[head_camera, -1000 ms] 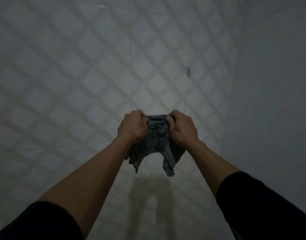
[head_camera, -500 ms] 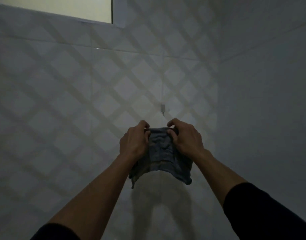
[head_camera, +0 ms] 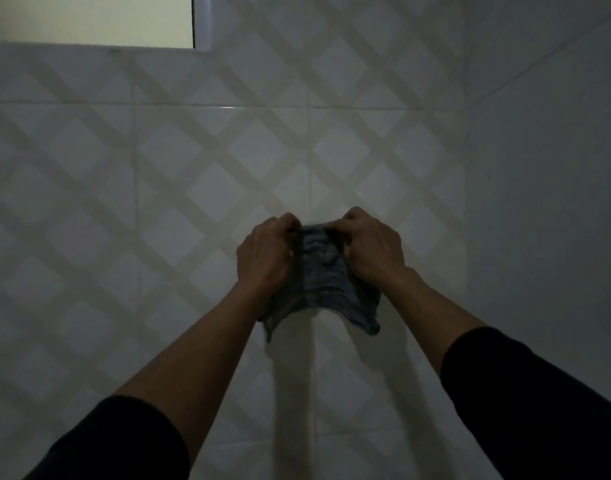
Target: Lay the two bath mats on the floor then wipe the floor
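Observation:
A small grey-blue cloth (head_camera: pixel 323 271) hangs bunched between my two hands, held up against a tiled wall. My left hand (head_camera: pixel 267 252) grips its upper left edge and my right hand (head_camera: pixel 371 249) grips its upper right edge, fingers pinched at the top. The cloth's lower corners dangle loose below my wrists. No bath mats and no floor are in view. Where the cloth's top meets the wall is hidden by my fingers.
The wall (head_camera: pixel 158 202) has white tiles with a diamond pattern. A plain wall (head_camera: pixel 546 202) meets it at a corner on the right. A window opening (head_camera: pixel 89 19) sits at the top left. The light is dim.
The view has tilted upward, bringing the window into sight. My hands lifted the cloth up the wall to a small wall hook, which my fingers and the cloth now cover.

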